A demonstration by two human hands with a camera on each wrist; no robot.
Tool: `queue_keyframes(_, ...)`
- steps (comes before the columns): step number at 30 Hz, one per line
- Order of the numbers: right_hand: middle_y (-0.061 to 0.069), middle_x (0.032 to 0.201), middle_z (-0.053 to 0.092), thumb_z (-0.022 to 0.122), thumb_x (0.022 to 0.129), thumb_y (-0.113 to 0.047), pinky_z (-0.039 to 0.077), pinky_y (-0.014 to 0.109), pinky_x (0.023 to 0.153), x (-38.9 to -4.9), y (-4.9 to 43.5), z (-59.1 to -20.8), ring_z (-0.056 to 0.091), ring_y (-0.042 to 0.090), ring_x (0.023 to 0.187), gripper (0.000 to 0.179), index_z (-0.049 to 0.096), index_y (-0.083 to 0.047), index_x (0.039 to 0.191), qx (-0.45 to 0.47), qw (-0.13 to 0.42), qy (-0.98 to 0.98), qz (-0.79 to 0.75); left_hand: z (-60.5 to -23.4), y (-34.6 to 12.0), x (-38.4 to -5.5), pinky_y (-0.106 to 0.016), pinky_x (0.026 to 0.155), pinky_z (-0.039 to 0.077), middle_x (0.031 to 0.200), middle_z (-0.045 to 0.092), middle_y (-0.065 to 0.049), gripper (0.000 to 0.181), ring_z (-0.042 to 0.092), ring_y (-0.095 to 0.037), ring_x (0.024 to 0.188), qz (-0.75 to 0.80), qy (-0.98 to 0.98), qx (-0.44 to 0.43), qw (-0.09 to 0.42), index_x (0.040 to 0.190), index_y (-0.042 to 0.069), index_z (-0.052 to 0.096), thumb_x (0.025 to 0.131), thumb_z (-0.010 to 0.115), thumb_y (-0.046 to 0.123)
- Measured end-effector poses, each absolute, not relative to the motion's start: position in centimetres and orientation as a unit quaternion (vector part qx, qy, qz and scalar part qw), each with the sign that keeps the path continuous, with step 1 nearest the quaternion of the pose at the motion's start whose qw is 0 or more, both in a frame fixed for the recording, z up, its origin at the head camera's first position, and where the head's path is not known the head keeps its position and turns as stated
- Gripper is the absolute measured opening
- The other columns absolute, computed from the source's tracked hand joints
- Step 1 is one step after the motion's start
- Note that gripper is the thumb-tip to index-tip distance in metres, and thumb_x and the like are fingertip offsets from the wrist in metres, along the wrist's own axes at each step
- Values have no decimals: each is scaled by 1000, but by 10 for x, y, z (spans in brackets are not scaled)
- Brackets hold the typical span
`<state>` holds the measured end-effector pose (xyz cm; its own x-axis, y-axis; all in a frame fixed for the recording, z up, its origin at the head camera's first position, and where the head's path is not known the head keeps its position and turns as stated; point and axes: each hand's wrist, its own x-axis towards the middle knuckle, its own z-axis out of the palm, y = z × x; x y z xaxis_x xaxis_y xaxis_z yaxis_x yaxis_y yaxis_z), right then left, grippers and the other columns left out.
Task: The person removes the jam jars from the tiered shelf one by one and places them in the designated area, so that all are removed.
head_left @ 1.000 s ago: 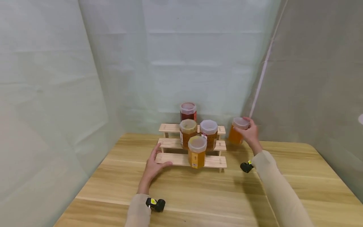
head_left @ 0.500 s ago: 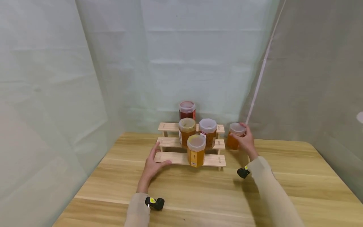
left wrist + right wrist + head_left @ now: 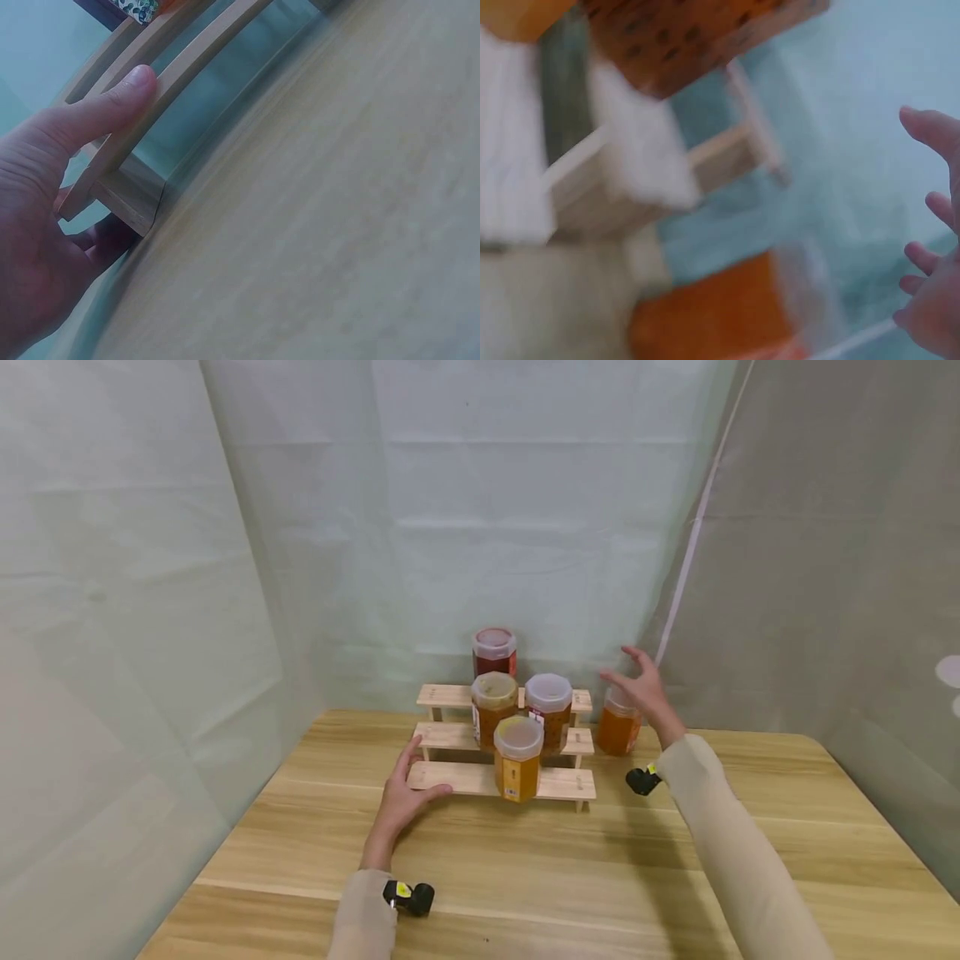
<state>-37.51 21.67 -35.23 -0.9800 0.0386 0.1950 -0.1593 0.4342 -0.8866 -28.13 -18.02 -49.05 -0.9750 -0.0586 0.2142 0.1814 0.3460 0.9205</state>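
A three-step wooden display rack (image 3: 461,779) stands on the table, holding several lidded jars. My left hand (image 3: 399,797) grips the rack's left end; in the left wrist view its thumb (image 3: 131,94) lies along the front edge of a step and fingers reach round the end. An orange jar (image 3: 618,732) with a clear lid stands on the table just right of the rack. Over that jar my right hand (image 3: 647,692) is raised, fingers spread and holding nothing, partly hiding the lid. In the right wrist view the orange jar (image 3: 712,315) lies apart from the fingers.
On the rack, a dark red jar (image 3: 495,653) stands on the top step. Two brownish jars (image 3: 491,718) share the middle step and a yellow jar (image 3: 517,768) sits on the lowest. Pale cloth (image 3: 480,527) hangs close behind the table (image 3: 480,877).
My right hand lowered the orange jar onto the table beside the rack, then let go and rose above it, fingers spreading. The left hand stayed at the rack's end.
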Motion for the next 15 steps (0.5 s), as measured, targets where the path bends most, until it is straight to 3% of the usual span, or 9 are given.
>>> queue_keyframes(8, 14, 160, 26, 66, 93, -34, 26, 54, 117, -378, 173, -305, 23, 33, 148, 72, 30, -14, 152, 70, 93, -819, 561, -490, -179, -281, -50, 109, 33, 135, 49, -18, 104, 47, -33, 124, -569, -815, -38, 105, 154, 29, 27, 70, 88, 17)
queue_keyframes(15, 15, 157, 34, 68, 91, -31, 29, 51, 117, -380, 126, -288, 28, 31, 146, 71, 33, -12, 150, 119, 88, -793, 591, -490, -178, -281, -50, 108, 33, 134, 50, -19, 103, 48, -33, 123, -571, -814, -39, 104, 154, 28, 27, 71, 88, 18)
